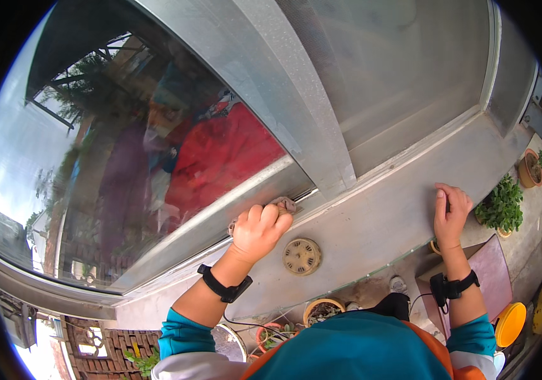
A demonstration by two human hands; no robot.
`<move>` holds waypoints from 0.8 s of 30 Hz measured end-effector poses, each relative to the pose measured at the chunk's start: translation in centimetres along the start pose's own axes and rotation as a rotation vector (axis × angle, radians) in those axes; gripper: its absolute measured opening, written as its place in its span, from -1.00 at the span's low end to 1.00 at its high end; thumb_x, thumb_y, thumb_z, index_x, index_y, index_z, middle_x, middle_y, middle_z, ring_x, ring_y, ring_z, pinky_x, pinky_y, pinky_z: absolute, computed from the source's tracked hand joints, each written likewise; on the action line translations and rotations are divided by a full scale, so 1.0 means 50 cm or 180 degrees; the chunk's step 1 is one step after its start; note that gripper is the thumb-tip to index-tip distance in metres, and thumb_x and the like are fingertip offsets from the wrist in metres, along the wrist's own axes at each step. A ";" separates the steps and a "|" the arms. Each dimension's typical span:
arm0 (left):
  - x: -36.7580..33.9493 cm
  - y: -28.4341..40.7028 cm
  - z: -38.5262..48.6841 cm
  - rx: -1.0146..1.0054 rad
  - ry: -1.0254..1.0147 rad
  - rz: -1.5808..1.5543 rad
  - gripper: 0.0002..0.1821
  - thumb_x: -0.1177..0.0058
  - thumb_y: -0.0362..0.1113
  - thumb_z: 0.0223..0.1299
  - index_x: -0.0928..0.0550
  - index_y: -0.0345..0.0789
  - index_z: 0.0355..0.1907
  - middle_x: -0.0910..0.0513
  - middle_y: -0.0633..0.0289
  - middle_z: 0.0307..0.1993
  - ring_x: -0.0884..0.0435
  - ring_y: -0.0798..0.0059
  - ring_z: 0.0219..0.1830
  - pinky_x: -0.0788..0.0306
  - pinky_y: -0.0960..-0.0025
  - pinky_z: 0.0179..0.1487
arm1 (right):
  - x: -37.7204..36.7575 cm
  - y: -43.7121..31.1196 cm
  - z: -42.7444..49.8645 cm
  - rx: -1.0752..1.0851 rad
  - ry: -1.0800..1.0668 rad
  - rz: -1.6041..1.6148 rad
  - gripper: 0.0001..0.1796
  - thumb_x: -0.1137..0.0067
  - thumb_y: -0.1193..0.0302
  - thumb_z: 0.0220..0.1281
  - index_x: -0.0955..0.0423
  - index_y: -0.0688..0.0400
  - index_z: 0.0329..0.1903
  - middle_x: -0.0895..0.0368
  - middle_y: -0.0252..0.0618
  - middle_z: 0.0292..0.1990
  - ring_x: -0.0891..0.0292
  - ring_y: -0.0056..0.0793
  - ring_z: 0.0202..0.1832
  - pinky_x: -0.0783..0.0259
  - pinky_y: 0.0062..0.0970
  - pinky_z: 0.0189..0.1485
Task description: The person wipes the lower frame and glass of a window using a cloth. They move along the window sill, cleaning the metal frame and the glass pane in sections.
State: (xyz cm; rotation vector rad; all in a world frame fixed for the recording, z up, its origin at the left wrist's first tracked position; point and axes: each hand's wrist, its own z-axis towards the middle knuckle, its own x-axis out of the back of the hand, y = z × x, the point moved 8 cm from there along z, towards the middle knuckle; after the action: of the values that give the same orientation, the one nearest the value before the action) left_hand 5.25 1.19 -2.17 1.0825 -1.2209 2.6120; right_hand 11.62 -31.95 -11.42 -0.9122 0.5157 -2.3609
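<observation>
My left hand (260,232) grips a crumpled, brownish-grey cloth (284,204) and presses it to the lower metal frame of a window. Most of the cloth is hidden behind my fingers. Above it, the glass pane (123,180) reflects sky, trees and my clothing. My right hand (451,213) is held over the right part of the grey window sill (380,204), fingers loosely curled with nothing seen in them. Whether it touches the sill cannot be told. Just below my left hand, a round tan disc with slots (302,256) lies on the sill.
A mesh screen (413,80) fills the right window section. Beyond the sill stand a leafy potted plant (501,204) and a smaller pot (531,168). Near my body are a planter with soil (323,311), a cardboard box (482,270) and a yellow-orange lid (510,325).
</observation>
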 end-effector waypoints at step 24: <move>0.089 -0.201 -0.450 0.0401 -0.0475 0.0227 -0.82 -0.18 -0.41 -0.02 -0.48 -0.14 -0.40 -0.30 0.33 -0.56 -0.37 0.44 -0.55 -0.28 0.39 -0.55 | -0.022 0.025 -0.012 -0.0072 -0.0028 -0.0650 -0.82 -0.02 0.32 0.37 -0.60 0.05 -0.18 -0.61 -0.39 -0.29 -0.46 -0.41 -0.21 -0.15 -0.39 0.12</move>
State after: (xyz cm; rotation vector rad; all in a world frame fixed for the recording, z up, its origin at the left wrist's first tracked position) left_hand -7.62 22.65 -2.75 1.3005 -1.1551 2.7378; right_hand 12.33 -32.18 -13.03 -1.0283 0.4658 -2.5363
